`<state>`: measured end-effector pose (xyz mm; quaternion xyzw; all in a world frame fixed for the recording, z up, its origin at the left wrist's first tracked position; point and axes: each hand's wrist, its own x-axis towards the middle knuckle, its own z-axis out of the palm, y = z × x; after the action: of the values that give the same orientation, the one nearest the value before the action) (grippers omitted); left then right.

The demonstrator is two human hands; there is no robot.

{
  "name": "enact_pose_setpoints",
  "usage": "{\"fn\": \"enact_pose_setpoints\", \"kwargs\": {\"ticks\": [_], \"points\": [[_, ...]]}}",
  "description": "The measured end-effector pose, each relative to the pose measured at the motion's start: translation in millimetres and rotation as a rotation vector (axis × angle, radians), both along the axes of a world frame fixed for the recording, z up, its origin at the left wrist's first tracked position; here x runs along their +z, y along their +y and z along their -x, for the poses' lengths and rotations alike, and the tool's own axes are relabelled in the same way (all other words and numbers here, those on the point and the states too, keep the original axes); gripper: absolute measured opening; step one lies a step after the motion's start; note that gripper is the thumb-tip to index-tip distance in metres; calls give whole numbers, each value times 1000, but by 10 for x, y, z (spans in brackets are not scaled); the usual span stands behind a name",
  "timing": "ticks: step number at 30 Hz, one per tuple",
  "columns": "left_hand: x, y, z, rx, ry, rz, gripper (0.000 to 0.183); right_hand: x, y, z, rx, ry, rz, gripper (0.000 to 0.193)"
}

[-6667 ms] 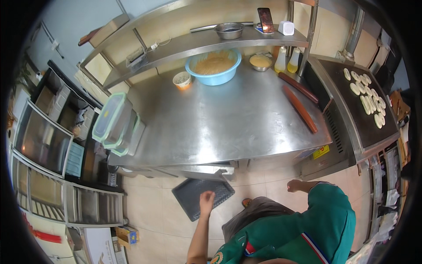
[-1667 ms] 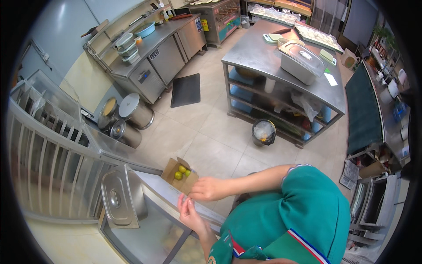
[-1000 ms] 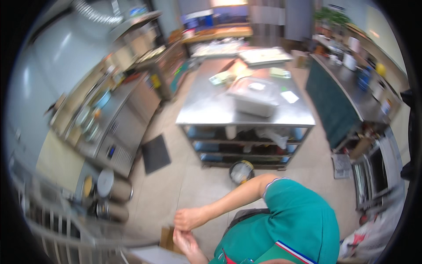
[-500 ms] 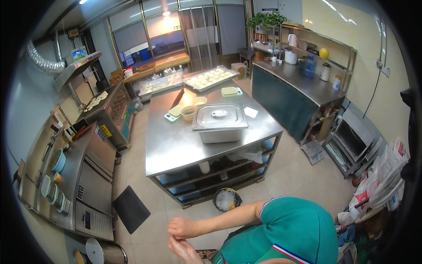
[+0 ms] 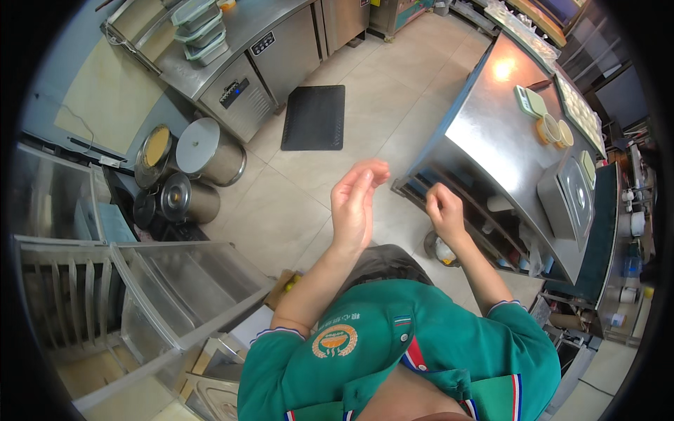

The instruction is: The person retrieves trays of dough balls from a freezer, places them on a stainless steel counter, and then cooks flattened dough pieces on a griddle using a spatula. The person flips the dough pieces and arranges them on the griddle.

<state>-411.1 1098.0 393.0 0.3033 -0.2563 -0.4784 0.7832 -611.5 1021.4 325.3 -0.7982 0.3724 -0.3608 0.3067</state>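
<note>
My left hand (image 5: 360, 202) is raised in front of my chest, above the tiled floor. Its fingers are gently curved with the thumb apart, and nothing is in it. To its right my right hand (image 5: 445, 210) is held up with the fingers curled in; I see no object in it. The two hands are apart. My right hand is nearest to the corner of the steel worktable (image 5: 477, 144) and a small bin (image 5: 444, 251) on the floor, without touching either. On the worktable sit a lidded steel pan (image 5: 558, 200), tubs (image 5: 547, 130) and a green-topped scale (image 5: 528, 100).
A black mat (image 5: 314, 121) lies on the floor ahead. Steel pots (image 5: 209, 156) stand at the left, near a steel counter (image 5: 246, 52) with stacked plastic containers (image 5: 201, 36). At the lower left a translucent-panelled door (image 5: 186, 291) stands swung out. A tray of dough pieces (image 5: 579, 109) is far right.
My view has swung left and downward, bringing the pots and translucent door into sight. My hands, close together before with the right fist above the left palm, have separated and risen.
</note>
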Motion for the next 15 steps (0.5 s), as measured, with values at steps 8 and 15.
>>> {"fn": "enact_pose_setpoints", "kwargs": {"ticks": [8,15], "points": [[-169,-1161,-668,-113,-5,-52,12,-1769,-294,844,203,1425,-233,12],[-182,-2425,-1132,-116,-74,-154,2,-2223,-1164,583,50,934,-366,13]]}}
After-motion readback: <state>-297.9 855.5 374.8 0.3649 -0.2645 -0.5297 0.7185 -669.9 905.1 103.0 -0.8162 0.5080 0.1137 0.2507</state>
